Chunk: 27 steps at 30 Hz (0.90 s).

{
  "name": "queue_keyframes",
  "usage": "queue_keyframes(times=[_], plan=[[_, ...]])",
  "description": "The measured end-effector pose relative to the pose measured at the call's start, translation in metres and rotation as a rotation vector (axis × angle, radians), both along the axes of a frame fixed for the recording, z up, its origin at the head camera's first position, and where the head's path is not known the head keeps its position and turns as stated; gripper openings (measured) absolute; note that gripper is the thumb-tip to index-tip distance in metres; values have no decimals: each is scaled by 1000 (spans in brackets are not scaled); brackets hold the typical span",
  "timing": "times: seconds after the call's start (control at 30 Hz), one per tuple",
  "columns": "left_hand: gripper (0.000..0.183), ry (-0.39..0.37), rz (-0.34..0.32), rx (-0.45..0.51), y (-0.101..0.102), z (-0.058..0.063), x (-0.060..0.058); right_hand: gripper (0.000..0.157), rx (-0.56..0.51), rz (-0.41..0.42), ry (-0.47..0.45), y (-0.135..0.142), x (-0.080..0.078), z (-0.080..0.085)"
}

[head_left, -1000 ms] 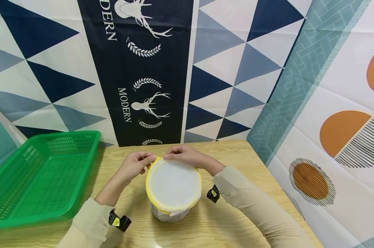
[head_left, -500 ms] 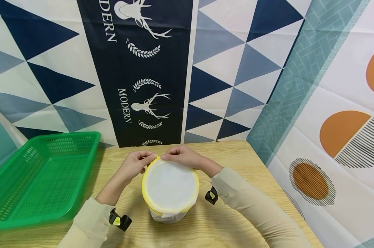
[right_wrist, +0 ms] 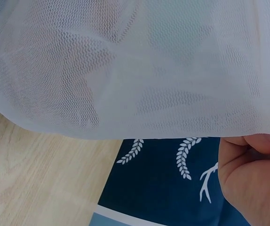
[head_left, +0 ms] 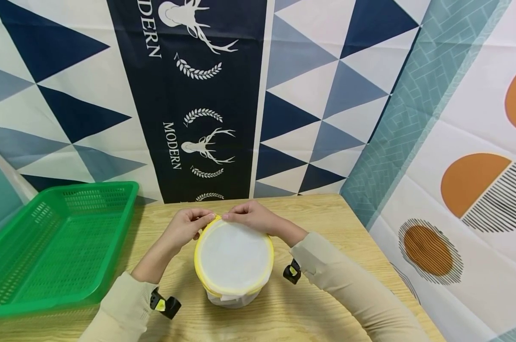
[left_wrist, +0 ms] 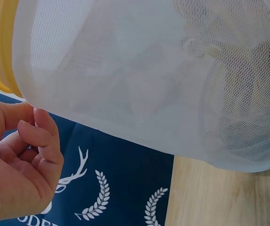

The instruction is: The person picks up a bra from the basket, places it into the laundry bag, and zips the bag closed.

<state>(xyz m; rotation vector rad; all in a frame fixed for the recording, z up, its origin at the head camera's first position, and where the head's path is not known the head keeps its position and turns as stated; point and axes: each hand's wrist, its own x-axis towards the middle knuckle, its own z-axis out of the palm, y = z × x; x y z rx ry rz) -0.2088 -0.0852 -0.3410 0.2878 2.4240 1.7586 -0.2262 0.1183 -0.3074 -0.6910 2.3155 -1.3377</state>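
Note:
A white mesh laundry bag (head_left: 235, 259) with a yellow zip (head_left: 196, 261) round its top stands on the table, its flat lid facing up. At the far edge of that lid, my left hand (head_left: 187, 228) pinches the yellow zip between thumb and forefinger. Just beside it, the thumb and curled fingers of my right hand (head_left: 258, 217) grip the same rim. Through the sheer side of the bag (left_wrist: 125, 80) in the left wrist view, some blurred, darker shapes show. In the right wrist view the right fingertips are partly hidden.
A green plastic basket (head_left: 80, 237) stands on the left of the wooden table (head_left: 317, 213). Patterned cloth (head_left: 300, 95) covers the wall behind, and another printed sheet (head_left: 428, 199) hangs along the right side. Black cameras sit at both wrists.
The bag's lid has shifted slightly left and tilted a little toward the left hand. My right hand has moved slightly left with it; the left hand has barely moved.

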Motion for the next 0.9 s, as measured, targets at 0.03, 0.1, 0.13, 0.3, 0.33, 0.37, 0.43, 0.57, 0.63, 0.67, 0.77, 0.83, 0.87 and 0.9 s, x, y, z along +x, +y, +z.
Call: queue_keyframes(times=[0.03,0.1,0.13,0.3,0.33,0.37,0.43,0.57,0.63,0.67,0.77,0.83,0.87,0.9], plan=[[31,2,0,0,0,0,0,25,1,-3,-4,0,-2,-2],[31,2,-2,3,0,0,1,25,-3,-7,-12,0,-5,-7],[32,0,0,2,-1,0,1,26,-3,-8,-18,0,-8,-10],[31,-5,2,-3,-1,-1,2,29,-10,-11,-24,-1,-16,-21],[31,-3,0,-4,-2,-1,1,29,-12,-13,-20,-1,-16,-21],[31,0,-2,-3,-2,-1,1,29,-14,-12,-13,-1,-16,-22],[31,5,-7,1,-2,-1,1,28,-14,-14,-2,-1,-15,-22],[31,7,-10,2,-1,-2,0,27,-16,-11,6,-1,-14,-21],[32,5,-9,1,0,-2,0,27,-20,-11,4,0,-14,-21],[32,5,-10,1,0,-2,0,27,-22,-10,2,0,-14,-21],[32,3,-12,0,0,-2,0,27,-28,-14,0,1,-14,-22],[31,3,-14,-1,1,-1,0,27,-32,-17,1,1,-14,-23],[32,2,-15,-2,1,-1,0,27,-32,-19,3,2,-14,-23],[32,0,-15,-2,1,-1,0,27,-32,-22,5,2,-14,-23]])
